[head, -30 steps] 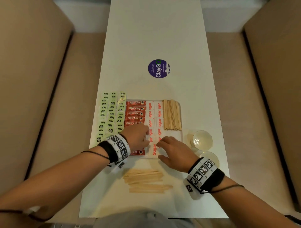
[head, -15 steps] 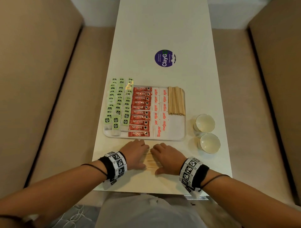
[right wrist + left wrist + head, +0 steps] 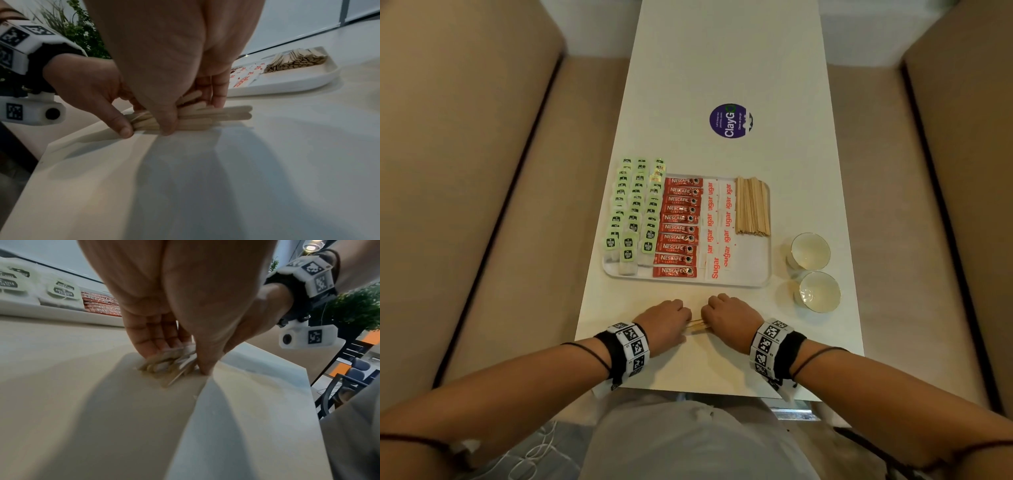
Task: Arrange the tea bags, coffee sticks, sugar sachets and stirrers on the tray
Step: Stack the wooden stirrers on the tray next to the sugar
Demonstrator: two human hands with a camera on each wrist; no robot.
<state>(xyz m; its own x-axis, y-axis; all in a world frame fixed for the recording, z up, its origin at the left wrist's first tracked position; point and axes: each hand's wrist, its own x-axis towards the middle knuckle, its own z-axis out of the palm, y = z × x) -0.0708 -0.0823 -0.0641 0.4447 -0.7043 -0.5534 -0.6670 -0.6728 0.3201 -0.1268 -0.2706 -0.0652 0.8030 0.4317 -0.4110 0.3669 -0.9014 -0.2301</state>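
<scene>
A white tray [image 3: 756, 274] holds rows of green tea bags [image 3: 635, 212], red coffee sticks [image 3: 679, 226], sugar sachets [image 3: 717, 226] and a stack of wooden stirrers [image 3: 752, 207]. In front of the tray, a loose bundle of stirrers [image 3: 697, 325] lies on the table between both hands. My left hand [image 3: 671, 320] pinches the bundle's left end [image 3: 170, 365] between thumb and fingers. My right hand [image 3: 717, 317] grips the right part [image 3: 205, 116], with some stirrer ends sticking out past its fingers.
Two white cups [image 3: 810, 251] [image 3: 819, 292] stand right of the tray. A purple round sticker [image 3: 730, 120] lies farther back on the long white table [image 3: 722, 51]. Beige seats flank the table on both sides. The table's near edge is just behind my wrists.
Both hands came back from the tray's sugar and coffee rows to the loose stirrers near the front edge and closed on them, drawing the spread pile into one bundle.
</scene>
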